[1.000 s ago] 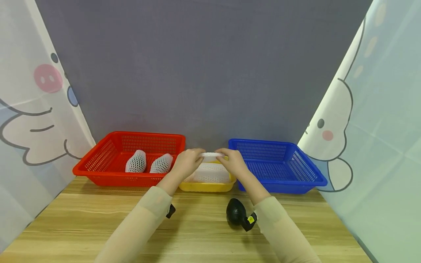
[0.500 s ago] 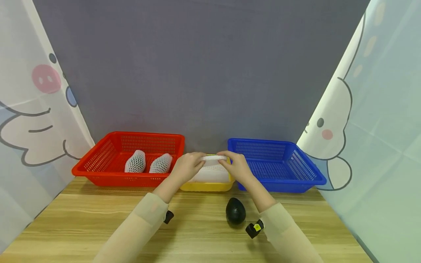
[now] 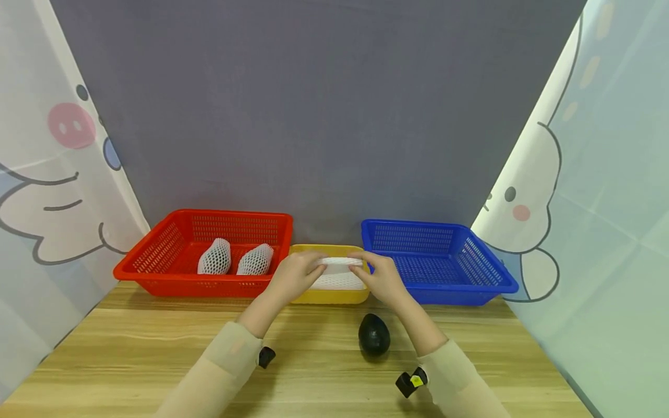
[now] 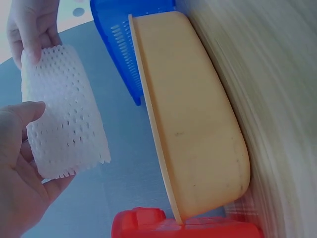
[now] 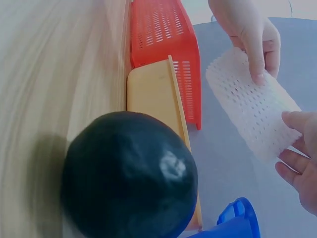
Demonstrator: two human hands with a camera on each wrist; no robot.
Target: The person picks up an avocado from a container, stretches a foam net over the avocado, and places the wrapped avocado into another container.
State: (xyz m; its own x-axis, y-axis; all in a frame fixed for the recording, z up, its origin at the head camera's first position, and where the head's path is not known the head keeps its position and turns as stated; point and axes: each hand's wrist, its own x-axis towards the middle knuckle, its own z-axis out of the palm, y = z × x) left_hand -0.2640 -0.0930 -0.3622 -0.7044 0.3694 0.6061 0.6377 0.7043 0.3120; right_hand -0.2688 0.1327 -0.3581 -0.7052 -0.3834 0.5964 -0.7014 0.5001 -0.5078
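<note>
A white foam net sleeve (image 4: 67, 114) is stretched flat between both hands, above the yellow basket (image 3: 330, 297). My left hand (image 3: 295, 273) pinches one end between thumb and fingers. The other end is pinched by my right hand (image 3: 382, 277). In the right wrist view the sleeve (image 5: 252, 101) looks flat, with rows of small holes. More white netting (image 3: 338, 282) lies inside the yellow basket below. A dark avocado (image 3: 374, 335) rests on the table in front of that basket, looming large in the right wrist view.
To the left stands a red basket (image 3: 198, 285) holding two net-wrapped fruits (image 3: 215, 257). A blue basket (image 3: 444, 295) sits at the right with nothing seen inside. All stand on a wooden table (image 3: 157, 342) before a grey cloth backdrop (image 3: 324, 116).
Both hands have drawn back and down slightly, toward the body, with the net sleeve held between them. The avocado and baskets stay where they were.
</note>
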